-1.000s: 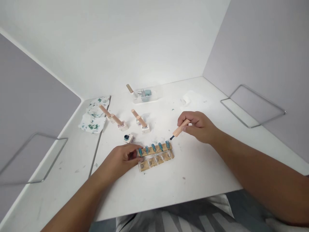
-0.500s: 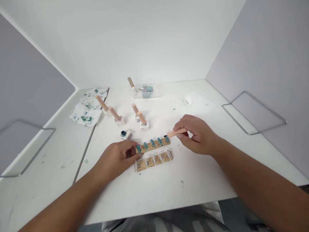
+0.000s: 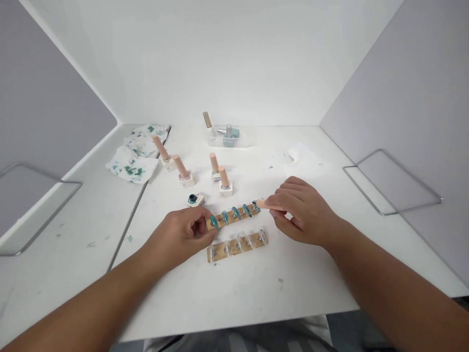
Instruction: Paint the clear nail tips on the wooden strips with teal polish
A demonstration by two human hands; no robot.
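Clamping peach brush cap (image 3: 270, 205) in right hand (image 3: 306, 211), its end at rightmost teal nail tip (image 3: 255, 205); left hand (image 3: 183, 229) pinching left end of far strip (image 3: 230, 219), near strip (image 3: 219, 251) between it and tabletop (image 3: 234, 293) front edge. Far row looks coated, near row's clear tips apparently undone. Open bottle (image 3: 198, 200) shows dark polish (mouth (image 3: 192, 198) stained); clear tray (image 3: 246, 139) by back edge holds bottles (image 3: 230, 140).

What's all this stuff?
painted nail tips: five, teal, back strip
unpainted nail tips: five, clear, front strip
strips: two, tan, centre
polish bottles: four, white, peach caps, behind strips
open bottle: one, white, centre-left
brush cap: one, peach, right hand
bottle tray: one, clear, back
tissues: several, white, both sides
wire frames: two, silver, sides
table: one, white, underneath
walls: three, pale, around
clothes: some, grey, bottom
left hand: one, gripping strip
right hand: one, holding cap
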